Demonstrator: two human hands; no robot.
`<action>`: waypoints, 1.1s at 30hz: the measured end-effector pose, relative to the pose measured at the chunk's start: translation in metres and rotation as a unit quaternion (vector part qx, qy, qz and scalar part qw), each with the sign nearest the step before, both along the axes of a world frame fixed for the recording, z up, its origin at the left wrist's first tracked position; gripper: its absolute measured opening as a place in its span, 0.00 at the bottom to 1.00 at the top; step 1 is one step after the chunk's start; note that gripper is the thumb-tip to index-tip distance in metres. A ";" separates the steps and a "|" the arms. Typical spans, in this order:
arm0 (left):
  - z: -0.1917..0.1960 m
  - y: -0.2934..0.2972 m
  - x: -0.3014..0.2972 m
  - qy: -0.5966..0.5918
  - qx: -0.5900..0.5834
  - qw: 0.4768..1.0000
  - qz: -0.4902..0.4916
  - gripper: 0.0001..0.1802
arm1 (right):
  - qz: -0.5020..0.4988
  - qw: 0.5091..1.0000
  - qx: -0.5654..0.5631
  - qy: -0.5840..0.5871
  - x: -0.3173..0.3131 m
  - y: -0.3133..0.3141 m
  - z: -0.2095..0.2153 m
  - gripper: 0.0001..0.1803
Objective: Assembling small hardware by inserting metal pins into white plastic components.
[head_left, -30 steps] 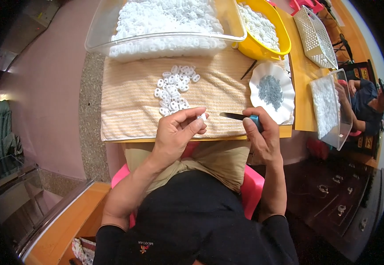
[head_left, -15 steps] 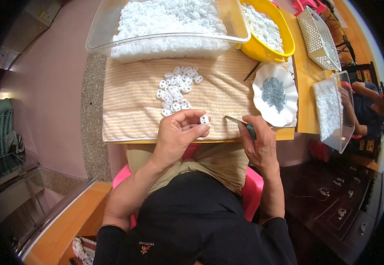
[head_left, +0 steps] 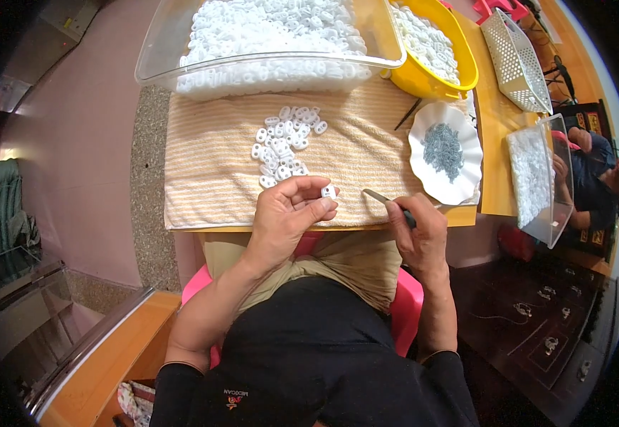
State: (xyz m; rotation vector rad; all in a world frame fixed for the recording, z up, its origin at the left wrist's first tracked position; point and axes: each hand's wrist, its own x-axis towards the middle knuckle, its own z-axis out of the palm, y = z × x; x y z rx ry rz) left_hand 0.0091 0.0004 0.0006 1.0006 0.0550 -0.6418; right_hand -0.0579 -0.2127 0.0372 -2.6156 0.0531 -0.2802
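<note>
Pinching a small white plastic piece (head_left: 329, 191) between thumb and forefinger, the left hand (head_left: 289, 213) sits at the near edge of the striped towel (head_left: 210, 171), its other fingers curled under; the piece is too small to tell which way its long axis runs; the right hand (head_left: 418, 231) grips a slim dark-handled tool (head_left: 388, 203), fingers closed round the handle, the metal tip pointing up and to the left toward the white piece, its long axis slanting from lower right to upper left, the tip near the piece but apart from it; a loose cluster of white pieces (head_left: 284, 146) lies on the towel beyond the left hand; farther off stand a clear tub (head_left: 181, 67) heaped with the same white parts, a yellow bowl (head_left: 466, 67) also holding them, and a scalloped white dish (head_left: 469, 153) with small grey bits in its middle; compared with half a second ago, the left hand has lifted the piece slightly toward the towel's centre, and the right hand has shifted rightward and lower, so the tool now lies over the towel's near edge just below the dish; the cluster, tub, bowl and dish are unchanged.
</note>
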 end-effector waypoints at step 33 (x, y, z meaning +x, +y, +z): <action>0.003 -0.004 -0.003 0.026 0.004 0.999 0.023 0.12 | -0.061 0.888 0.437 0.129 0.001 0.022 -0.017 0.10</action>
